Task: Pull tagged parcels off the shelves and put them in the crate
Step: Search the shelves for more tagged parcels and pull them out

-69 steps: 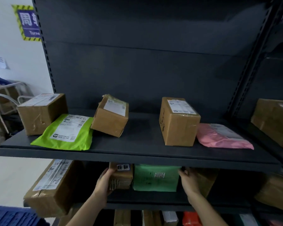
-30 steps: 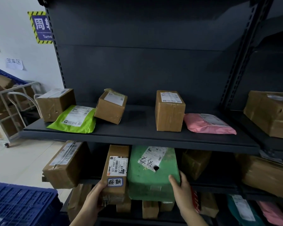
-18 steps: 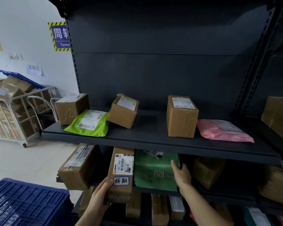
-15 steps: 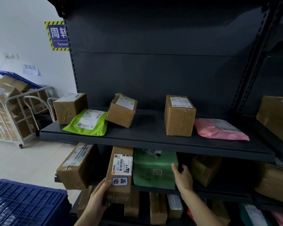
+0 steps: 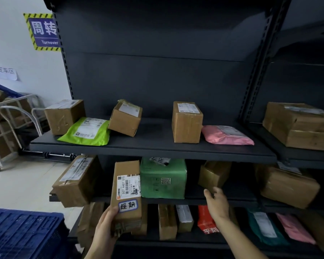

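Head view, one shelving bay; left hand (image 5: 105, 224): grip wrapped round the lower end of the tagged parcel (image 5: 126, 189), thumb on its front face beside the handwritten blue-bordered tag (image 5: 128, 205); tagged parcel: long brown carton, held upright, printed barcode label above the tag, its upper part in front of the middle shelf opening just left of the green parcel (image 5: 163, 178), its lower end hanging below that shelf's front edge; right hand (image 5: 216, 202): grip loose and holding nothing, fingers relaxed, just below a small tilted brown box (image 5: 213, 174) on the middle shelf, contact cannot be told; blue crate (image 5: 24, 234): lower left corner, well apart from the tagged parcel; upper shelf (image 5: 157, 146): three brown boxes, a lime mailer (image 5: 86, 130) and a pink mailer (image 5: 226, 134); middle shelf, left end: large brown box (image 5: 77, 182) tilted over the edge; bottom tier: small cartons standing on end, a red packet (image 5: 207, 219); left background: wire cage trolley (image 5: 7, 128) holding cartons, blue wall sign (image 5: 43, 32) with a striped border.
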The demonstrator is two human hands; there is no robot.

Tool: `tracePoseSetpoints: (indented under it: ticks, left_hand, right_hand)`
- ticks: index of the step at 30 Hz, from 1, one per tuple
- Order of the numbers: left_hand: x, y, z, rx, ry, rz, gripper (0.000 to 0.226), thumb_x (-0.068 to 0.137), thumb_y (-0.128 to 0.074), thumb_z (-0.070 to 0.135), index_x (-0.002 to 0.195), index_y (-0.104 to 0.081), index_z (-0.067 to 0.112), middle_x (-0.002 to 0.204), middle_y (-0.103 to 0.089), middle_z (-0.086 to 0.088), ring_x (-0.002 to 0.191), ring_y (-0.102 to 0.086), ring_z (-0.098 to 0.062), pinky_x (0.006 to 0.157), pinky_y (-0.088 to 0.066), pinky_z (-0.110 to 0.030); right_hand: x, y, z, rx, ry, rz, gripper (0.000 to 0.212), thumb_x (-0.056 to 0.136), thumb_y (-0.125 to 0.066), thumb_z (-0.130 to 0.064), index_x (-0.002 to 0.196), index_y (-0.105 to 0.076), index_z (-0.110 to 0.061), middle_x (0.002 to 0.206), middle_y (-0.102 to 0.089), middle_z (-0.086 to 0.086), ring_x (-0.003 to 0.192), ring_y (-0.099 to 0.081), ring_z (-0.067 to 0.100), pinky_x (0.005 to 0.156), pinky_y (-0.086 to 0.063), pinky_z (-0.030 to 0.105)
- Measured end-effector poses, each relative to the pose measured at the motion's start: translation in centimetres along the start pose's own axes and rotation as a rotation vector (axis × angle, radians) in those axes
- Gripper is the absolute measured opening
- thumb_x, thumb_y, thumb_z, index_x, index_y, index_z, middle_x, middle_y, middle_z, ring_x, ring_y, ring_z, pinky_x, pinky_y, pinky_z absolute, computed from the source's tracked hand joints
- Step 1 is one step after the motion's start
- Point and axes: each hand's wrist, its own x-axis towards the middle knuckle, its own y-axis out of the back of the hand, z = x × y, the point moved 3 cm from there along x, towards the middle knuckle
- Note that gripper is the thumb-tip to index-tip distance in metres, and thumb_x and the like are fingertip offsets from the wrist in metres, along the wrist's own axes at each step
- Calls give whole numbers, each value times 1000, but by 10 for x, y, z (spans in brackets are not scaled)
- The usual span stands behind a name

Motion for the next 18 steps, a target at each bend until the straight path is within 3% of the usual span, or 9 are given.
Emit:
tracePoseSetpoints:
  ticks: [2,7,14,18]
  left_hand:
    - [-8,-5,3,34,-42,6,19,85,-60,30,101,-64,21,82,-76,-4,70,-68,-18,44,-49,-26]
    - [-25,-20,7,73,-100,-31,39,67,-69,37,103,-64,23,92,-76,-7,94,-67,-29,69,-52,-39]
    - [-52,-65,-28,89,-141,-34,67,55,-73,46,115,-62,19,106,-72,-13,100,-66,-34,74,-54,-41]
    - [-62,-110,-54,101,-190,-22,63,58,-71,48,114,-63,19,105,-73,-13,97,-67,-32,75,-54,-43]
  right_hand:
    - [1,1,0,-9,5,-4,50,94,-50,-30,137,-39,-6,138,-44,21,125,-45,35,101,-38,40]
    - [4,0,-6,-1,49,-44,50,94,-50,-29,136,-40,-3,136,-47,22,125,-45,35,103,-38,41]
    - [18,33,2,31,112,-123,49,94,-50,-29,135,-41,-4,135,-48,19,123,-47,33,99,-39,37]
    - [33,68,17,20,125,-170,48,94,-50,-31,134,-41,-6,132,-49,19,119,-50,32,96,-41,35]
